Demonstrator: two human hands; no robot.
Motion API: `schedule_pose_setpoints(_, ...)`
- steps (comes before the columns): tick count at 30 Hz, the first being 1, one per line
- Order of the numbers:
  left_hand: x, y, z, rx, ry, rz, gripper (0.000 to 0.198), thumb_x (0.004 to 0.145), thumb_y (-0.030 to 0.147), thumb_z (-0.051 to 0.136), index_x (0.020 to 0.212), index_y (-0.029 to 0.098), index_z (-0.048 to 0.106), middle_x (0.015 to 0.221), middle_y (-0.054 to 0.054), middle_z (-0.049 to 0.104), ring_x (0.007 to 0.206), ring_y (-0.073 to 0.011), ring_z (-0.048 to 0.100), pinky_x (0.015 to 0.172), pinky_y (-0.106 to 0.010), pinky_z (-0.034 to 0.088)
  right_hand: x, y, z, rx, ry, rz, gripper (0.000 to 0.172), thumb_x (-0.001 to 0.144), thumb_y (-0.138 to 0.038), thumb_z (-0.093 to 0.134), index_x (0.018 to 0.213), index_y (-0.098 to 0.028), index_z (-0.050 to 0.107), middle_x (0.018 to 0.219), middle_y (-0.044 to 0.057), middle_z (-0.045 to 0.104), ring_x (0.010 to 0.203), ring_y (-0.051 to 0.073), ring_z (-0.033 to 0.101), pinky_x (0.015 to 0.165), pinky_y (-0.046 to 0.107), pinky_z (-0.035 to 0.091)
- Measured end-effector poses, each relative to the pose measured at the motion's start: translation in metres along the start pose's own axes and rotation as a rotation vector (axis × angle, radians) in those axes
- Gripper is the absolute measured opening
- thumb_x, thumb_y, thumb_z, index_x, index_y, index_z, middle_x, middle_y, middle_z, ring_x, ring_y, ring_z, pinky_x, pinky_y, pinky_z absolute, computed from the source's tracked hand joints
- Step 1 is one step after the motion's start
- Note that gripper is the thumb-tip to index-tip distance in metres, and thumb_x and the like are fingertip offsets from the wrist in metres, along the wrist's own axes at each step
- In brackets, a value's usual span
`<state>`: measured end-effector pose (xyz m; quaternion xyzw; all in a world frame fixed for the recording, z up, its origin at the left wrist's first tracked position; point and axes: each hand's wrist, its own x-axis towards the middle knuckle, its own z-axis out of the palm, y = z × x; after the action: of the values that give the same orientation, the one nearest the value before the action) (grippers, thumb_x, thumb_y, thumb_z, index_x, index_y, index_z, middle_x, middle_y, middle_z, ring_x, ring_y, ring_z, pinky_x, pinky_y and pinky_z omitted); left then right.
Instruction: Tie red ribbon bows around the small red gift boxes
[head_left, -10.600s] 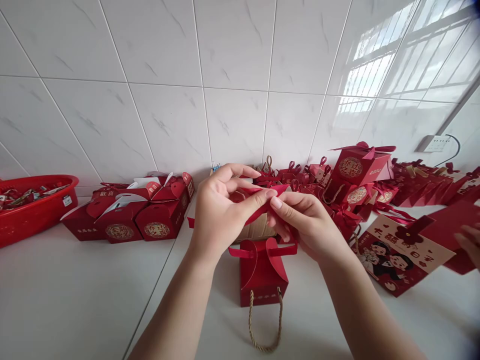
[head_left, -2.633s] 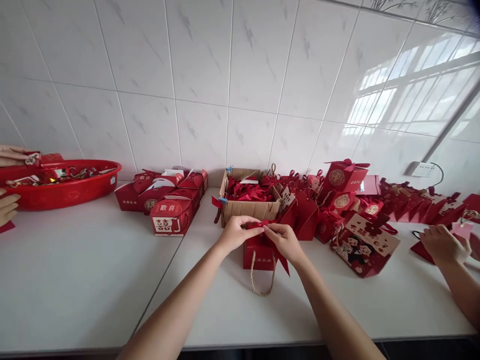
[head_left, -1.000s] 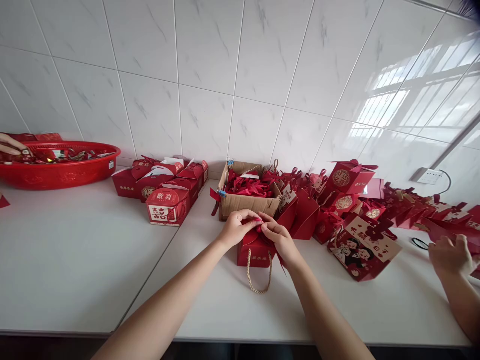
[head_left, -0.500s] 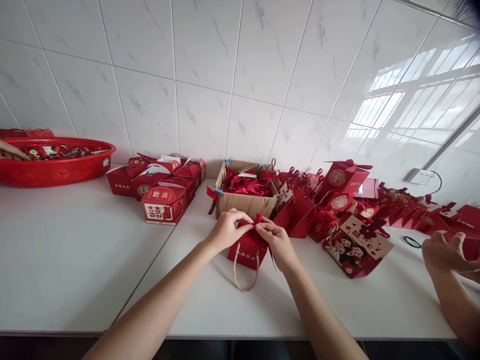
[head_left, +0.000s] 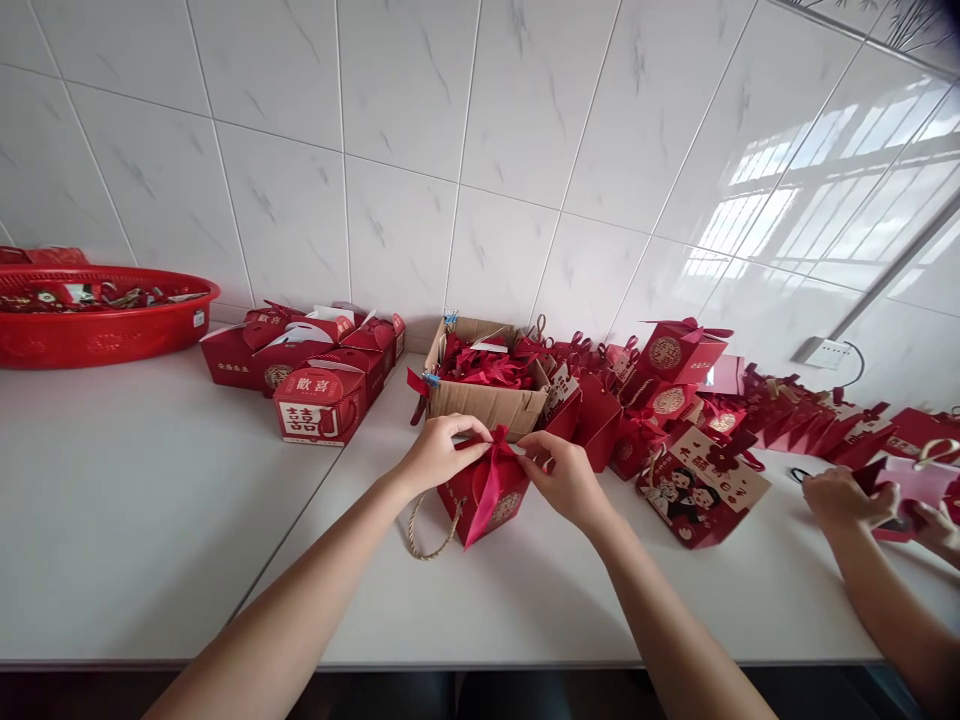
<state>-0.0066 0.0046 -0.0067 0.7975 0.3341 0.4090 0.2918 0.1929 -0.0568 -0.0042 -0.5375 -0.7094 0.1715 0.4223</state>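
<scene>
A small red gift box with gold print stands on the white table in front of me. A red ribbon is gathered at its top, and one tail hangs down the near side. My left hand pinches the ribbon at the left of the knot. On the right of the knot, my right hand is closed with thumb and finger together at the ribbon; the exact spot is partly hidden. A twisted rope handle droops from the box's left side onto the table.
Behind the box sits a cardboard box of red ribbons. Red gift boxes stand to the left, beyond them a red basket. More decorated boxes crowd the right. A co-worker's hands hold a box at far right.
The gift box has been turned, so its rope handle now lies to the left and a ribbon tail faces me. The co-worker's hands now hold a box; the hand in the basket is gone.
</scene>
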Motion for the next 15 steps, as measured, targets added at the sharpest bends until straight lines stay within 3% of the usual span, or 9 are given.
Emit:
schedule_pose_setpoints(5,0.002,0.002,-0.002,-0.042,-0.040,-0.002,0.013,0.079,0.027,0.058,0.082,0.018,0.068,0.087,-0.003,0.071,0.084,-0.0188,0.065,0.077,-0.028,0.050,0.012,-0.007,-0.021,0.036,-0.173,-0.023,0.026,0.077,-0.043,0.064,0.074,-0.017,0.064,0.052,-0.004,0.049,0.047,0.009,0.039,0.046,0.022,0.031)
schedule_pose_setpoints(8,0.006,0.004,-0.006,-0.049,-0.086,0.011,0.012,0.078,0.026,0.059,0.080,0.017,0.068,0.085,-0.003,0.071,0.083,-0.0188,0.065,0.077,-0.029,0.051,0.029,-0.006,-0.020,0.169,-0.157,0.009,0.037,0.083,-0.052,0.055,0.080,-0.015,0.060,0.063,-0.001,0.053,0.054,0.009,0.045,0.048,0.021,0.036)
schedule_pose_setpoints(11,0.011,0.008,-0.009,-0.044,-0.123,0.018,0.010,0.078,0.024,0.060,0.080,0.018,0.067,0.084,-0.003,0.071,0.084,-0.0189,0.065,0.080,-0.030,0.050,0.043,-0.002,-0.011,0.265,-0.266,0.000,0.038,0.082,-0.050,0.056,0.099,-0.016,0.058,0.081,0.003,0.060,0.062,0.011,0.053,0.054,0.023,0.044)
schedule_pose_setpoints(15,0.013,0.013,-0.011,-0.038,-0.143,0.007,0.009,0.078,0.022,0.059,0.078,0.018,0.066,0.082,-0.003,0.069,0.082,-0.0182,0.064,0.079,-0.030,0.050,0.048,0.002,-0.006,0.360,-0.394,-0.049,0.030,0.079,-0.043,0.063,0.091,-0.017,0.055,0.075,0.000,0.056,0.061,0.010,0.050,0.054,0.023,0.043)
